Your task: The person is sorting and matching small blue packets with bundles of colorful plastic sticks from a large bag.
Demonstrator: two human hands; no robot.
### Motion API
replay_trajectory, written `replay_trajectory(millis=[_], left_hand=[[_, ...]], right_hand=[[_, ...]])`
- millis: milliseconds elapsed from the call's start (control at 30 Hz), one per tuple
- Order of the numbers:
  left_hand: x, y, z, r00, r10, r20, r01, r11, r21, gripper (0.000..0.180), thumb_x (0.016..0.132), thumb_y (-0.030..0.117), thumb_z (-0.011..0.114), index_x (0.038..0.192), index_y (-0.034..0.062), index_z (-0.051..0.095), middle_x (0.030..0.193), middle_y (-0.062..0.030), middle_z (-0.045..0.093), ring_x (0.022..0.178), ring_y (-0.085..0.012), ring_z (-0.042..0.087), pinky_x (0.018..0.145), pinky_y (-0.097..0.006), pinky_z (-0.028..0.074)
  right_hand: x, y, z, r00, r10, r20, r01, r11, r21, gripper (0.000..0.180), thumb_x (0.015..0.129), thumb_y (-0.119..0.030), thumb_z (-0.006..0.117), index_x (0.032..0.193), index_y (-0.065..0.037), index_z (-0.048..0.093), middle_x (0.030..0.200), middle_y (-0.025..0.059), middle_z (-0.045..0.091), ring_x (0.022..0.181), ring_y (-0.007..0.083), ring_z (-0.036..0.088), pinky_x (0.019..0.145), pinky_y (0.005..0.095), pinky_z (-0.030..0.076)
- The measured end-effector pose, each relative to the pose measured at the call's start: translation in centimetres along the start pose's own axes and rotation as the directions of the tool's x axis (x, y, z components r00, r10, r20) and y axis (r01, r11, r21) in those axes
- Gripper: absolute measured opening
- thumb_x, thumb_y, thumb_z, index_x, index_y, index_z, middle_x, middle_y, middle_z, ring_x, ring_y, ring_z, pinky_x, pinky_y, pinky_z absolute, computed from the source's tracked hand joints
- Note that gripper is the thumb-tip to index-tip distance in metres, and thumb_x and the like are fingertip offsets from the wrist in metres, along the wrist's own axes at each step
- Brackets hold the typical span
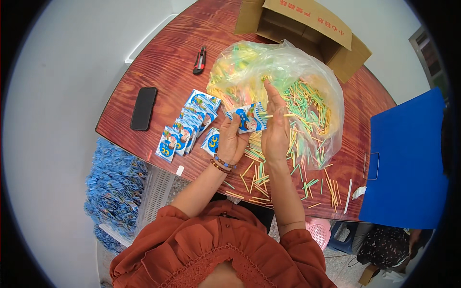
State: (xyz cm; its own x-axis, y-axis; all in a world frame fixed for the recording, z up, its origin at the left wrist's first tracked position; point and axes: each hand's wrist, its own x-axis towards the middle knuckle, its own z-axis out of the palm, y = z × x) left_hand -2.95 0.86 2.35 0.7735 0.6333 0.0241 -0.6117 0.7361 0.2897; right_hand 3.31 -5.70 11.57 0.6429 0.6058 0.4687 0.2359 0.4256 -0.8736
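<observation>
My left hand (232, 139) holds a small blue-and-white packet (247, 117) above the wooden table (163, 62). Beside it, my right hand (276, 127) pinches a thin yellow stick (280, 115) next to the packet's edge. Behind both hands lies an open clear plastic bag (283, 67) full of yellow, green and pink sticks. More sticks (257, 175) are scattered on the table below my hands. A fanned row of matching packets (189, 127) lies to the left of my left hand.
A black phone (144, 108) and a red-and-black utility knife (200, 60) lie at the left. An open cardboard box (307, 29) stands at the back. A blue folder (406, 161) lies at the right. A crate heaped with blue packets (115, 185) sits below the table's left edge.
</observation>
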Motion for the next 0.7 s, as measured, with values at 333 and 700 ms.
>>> replay_trajectory(millis=[333,700], left_hand=[[0.7,1.1,-1.5,0.999,0.041,0.027,-0.039,0.997,-0.073,0.03,0.097,0.021,0.053,0.122,0.0045,0.053,0.119,-0.0082,0.061,0.108,-0.0208,0.06,0.092,-0.038,0.051],[-4.7,10.2,-4.0,0.978,0.191,-0.08,-0.102,0.781,0.616,0.017,0.09,0.006,0.063,0.106,0.0,0.063,0.098,-0.0036,0.065,0.089,-0.0095,0.06,0.08,-0.025,0.049]], right_hand=[[-0.9,0.8,0.4,0.999,0.04,-0.027,-0.045,0.981,-0.191,0.058,0.09,-0.023,0.059,0.139,-0.001,0.039,0.141,0.0157,0.044,0.136,0.0237,0.035,0.11,0.0406,0.026],[-1.5,2.5,3.4,0.92,0.277,0.277,-0.247,0.959,-0.139,0.011,0.087,-0.004,0.062,0.093,0.0,0.07,0.079,0.0009,0.064,0.069,0.0055,0.055,0.061,0.0198,0.043]])
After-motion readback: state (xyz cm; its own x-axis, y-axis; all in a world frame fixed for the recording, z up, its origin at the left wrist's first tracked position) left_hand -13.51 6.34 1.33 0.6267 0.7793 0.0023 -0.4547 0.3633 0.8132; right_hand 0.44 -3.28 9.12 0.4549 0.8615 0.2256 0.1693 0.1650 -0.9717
